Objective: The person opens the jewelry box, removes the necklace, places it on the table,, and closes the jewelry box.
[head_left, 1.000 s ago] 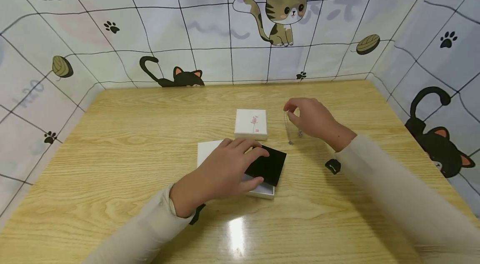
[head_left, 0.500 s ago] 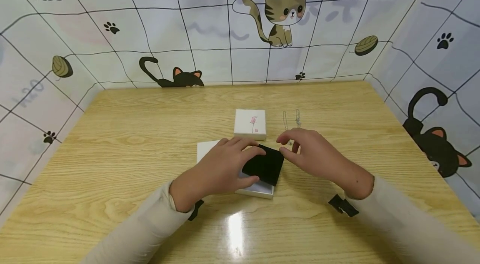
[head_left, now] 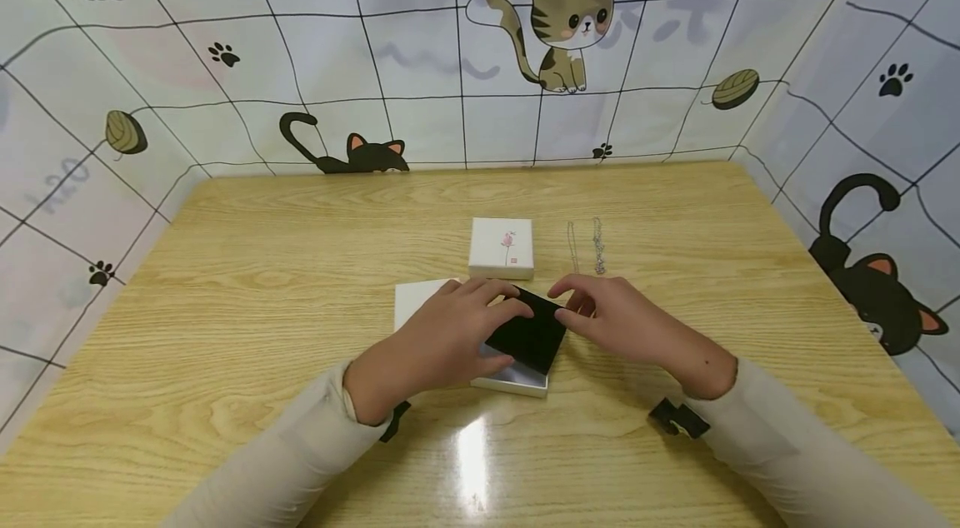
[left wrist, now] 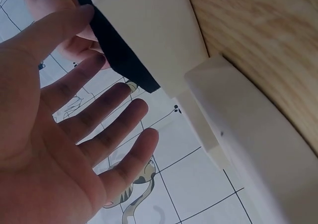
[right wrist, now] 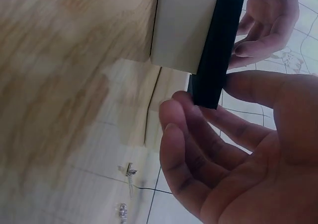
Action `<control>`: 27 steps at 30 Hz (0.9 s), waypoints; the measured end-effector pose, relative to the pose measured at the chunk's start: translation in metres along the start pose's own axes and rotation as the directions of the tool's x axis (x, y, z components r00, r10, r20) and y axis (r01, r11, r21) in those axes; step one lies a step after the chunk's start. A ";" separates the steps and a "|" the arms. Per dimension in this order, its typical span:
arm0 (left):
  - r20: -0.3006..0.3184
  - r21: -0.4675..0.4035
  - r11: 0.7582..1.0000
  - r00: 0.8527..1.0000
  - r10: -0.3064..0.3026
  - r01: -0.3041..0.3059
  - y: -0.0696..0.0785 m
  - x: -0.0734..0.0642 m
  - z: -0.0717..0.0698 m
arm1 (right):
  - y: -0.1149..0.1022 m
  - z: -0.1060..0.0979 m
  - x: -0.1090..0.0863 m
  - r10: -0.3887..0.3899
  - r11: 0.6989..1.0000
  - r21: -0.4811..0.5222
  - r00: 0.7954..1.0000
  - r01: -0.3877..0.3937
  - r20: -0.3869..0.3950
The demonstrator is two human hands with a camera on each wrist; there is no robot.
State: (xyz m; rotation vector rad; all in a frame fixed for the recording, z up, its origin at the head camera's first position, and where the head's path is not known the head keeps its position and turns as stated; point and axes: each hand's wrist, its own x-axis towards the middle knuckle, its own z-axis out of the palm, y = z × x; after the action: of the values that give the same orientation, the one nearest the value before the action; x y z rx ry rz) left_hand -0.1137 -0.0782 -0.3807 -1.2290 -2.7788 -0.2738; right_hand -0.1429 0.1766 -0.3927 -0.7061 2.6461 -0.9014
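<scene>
My right hand (head_left: 621,318) pinches the right corner of a black insert pad (head_left: 528,332), thumb on its upper face and fingertips beneath, as the right wrist view shows. The pad sits askew over an open white box (head_left: 513,386), overhanging its right wall. My left hand (head_left: 442,341) reaches over the box from the left, fingers spread and fairly straight. In the left wrist view its thumb tip is right at the edge of the pad (left wrist: 121,55). Two thin silver necklaces, a left chain (head_left: 572,245) and a right chain (head_left: 598,245), lie just beyond my right hand.
A white lid (head_left: 501,248) printed with a pink flower lies behind the box. Another white piece (head_left: 416,299) shows partly from under my left hand. Cat-patterned sheeting (head_left: 420,53) encloses the back and sides of the wooden table (head_left: 262,286).
My right hand has let go of the necklaces, laying them on the table, then come nearer and left to the pad's corner. The pad has tilted slightly. My left hand has stayed almost in place.
</scene>
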 end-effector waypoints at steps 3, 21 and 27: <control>0.004 -0.001 1.000 1.000 -0.003 0.003 0.000 0.000 0.001 | 0.002 0.001 0.000 -0.008 1.000 0.024 1.000 0.007 0.006; -0.008 -0.031 0.997 0.998 0.068 -0.068 0.001 -0.001 0.000 | -0.001 0.000 -0.004 -0.018 0.958 0.286 0.999 0.004 0.046; -0.042 -0.045 0.989 0.989 0.139 -0.141 0.001 -0.001 -0.002 | -0.002 0.000 -0.005 -0.036 0.940 0.340 0.997 0.011 0.069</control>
State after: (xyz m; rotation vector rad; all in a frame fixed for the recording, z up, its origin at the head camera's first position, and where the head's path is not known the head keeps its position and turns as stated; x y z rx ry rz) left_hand -0.1120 -0.0787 -0.3792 -1.4067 -2.6521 -0.3500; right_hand -0.1381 0.1778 -0.3908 -0.6686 2.3350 -1.2719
